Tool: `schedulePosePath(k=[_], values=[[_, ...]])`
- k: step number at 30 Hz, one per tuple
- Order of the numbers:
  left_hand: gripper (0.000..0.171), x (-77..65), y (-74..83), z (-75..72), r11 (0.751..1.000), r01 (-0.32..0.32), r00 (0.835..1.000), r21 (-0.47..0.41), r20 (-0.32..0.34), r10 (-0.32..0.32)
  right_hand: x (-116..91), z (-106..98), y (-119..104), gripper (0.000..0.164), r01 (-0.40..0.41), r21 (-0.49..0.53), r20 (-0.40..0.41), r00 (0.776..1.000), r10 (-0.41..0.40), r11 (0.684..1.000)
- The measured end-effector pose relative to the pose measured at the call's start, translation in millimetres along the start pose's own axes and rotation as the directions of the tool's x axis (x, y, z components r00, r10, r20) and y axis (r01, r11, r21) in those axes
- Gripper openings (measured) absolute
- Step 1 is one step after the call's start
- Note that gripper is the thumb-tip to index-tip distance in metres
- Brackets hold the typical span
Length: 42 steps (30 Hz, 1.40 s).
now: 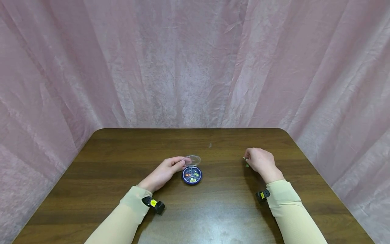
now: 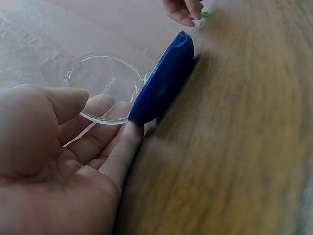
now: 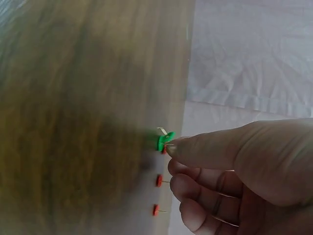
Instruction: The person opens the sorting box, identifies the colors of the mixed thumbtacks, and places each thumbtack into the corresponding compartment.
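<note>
A round blue case (image 1: pixel 191 176) with a divided inside stands on the table, small orange, green and yellowish pieces in its compartments. Its clear round lid (image 2: pixel 111 73) is raised. My left hand (image 1: pixel 166 170) holds that lid at its side, thumb on one face and fingers behind it; a fingertip reaches the blue base. Farther right, my right hand (image 1: pixel 261 160) is low over the table, thumb and fingertips together at a green thumbtack (image 3: pixel 160 143), pinching it. Another green piece (image 3: pixel 169 136) is close by. Red thumbtacks (image 3: pixel 159 180) show their pins beside the curled fingers.
The brown wooden table (image 1: pixel 219 206) has rounded far corners. Pink curtains (image 1: pixel 189 67) hang behind and on both sides. A small pale mark (image 1: pixel 210 145) shows on the table beyond the case.
</note>
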<state>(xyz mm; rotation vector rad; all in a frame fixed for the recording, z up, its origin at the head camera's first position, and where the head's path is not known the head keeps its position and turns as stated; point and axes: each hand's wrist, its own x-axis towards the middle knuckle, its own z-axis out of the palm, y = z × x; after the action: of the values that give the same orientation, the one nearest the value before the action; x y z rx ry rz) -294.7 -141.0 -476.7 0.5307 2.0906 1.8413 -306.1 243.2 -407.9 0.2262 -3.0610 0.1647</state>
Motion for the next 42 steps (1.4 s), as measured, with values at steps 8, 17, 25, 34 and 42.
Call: schedulePosePath(k=[8, 17, 25, 34, 42], values=[[0.037, -0.1, 0.4, -0.1, 1.0, -0.001, 1.0, 0.002, 0.002, 0.001, 0.8, 5.3, 1.7, 0.005, -0.021, 0.005, 0.004, 1.0, 0.021, 1.0], [0.036, 0.2, -0.3, -0.5, 1.0, 0.006, 1.0, 0.007, -0.002, -0.006, 1.0, 7.0, -0.4, 0.005, -0.012, 0.013, -0.007, 1.0, 0.012, 1.0], [0.037, 0.3, -1.8, -0.9, 1.0, -0.01, 1.0, 0.015, 0.0, 0.01, 1.2, 11.4, -5.2, 0.012, 0.027, -0.006, -0.044, 0.999, -0.027, 1.0], [0.038, -0.5, -1.4, -0.9, 1.0, -0.01, 1.0, 0.021, -0.004, 0.01, 1.5, 11.9, -8.9, 0.011, 0.038, 0.016, -0.034, 0.999, -0.037, 0.999], [0.037, -1.2, -0.4, -0.4, 1.0, -0.002, 1.0, 0.023, -0.003, 0.002, 1.4, 10.9, -9.0, 0.014, 0.033, 0.022, -0.035, 0.999, -0.033, 0.999]])
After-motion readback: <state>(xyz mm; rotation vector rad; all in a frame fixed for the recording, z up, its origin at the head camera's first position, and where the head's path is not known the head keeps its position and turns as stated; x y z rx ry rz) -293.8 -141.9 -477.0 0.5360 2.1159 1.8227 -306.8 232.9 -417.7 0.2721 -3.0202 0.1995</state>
